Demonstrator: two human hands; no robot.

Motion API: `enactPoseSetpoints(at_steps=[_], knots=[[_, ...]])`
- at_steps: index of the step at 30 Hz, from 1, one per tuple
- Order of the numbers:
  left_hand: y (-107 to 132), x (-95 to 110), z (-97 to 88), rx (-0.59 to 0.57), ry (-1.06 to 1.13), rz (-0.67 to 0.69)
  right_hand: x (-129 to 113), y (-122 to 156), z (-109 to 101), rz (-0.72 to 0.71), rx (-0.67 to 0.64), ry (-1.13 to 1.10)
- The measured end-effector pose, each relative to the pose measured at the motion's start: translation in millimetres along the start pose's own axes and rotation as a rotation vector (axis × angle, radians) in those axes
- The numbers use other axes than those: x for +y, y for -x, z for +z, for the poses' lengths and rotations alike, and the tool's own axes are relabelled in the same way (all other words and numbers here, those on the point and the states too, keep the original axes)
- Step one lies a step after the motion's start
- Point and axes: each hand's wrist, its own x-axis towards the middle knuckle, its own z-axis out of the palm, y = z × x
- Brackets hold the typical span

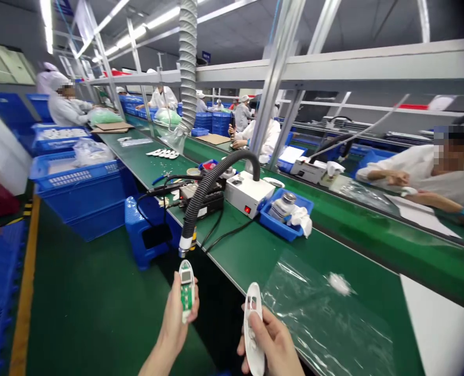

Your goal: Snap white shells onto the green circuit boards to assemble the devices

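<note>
Your left hand (179, 308) grasps the white-cased circuit board (187, 296), facing you, presumably for visibility; the black flexible hose (201, 198) ends just beyond those fingers. Your right hand (274, 338) clasps the oval white cover (250, 339), thumb across it, likely for steadiness.

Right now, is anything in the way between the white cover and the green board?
No, nothing I can see. Between the white cover in the right hand and the green board in the left hand is a gap. The black hose shows above the board, outside that gap.
</note>
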Motion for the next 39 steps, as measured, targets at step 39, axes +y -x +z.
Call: enactPoseSetpoints(at_steps=[39], knots=[[-10,32,-40.1,0.227,0.083,0.093,40,-72,152,0.157,-0.144,-0.213]])
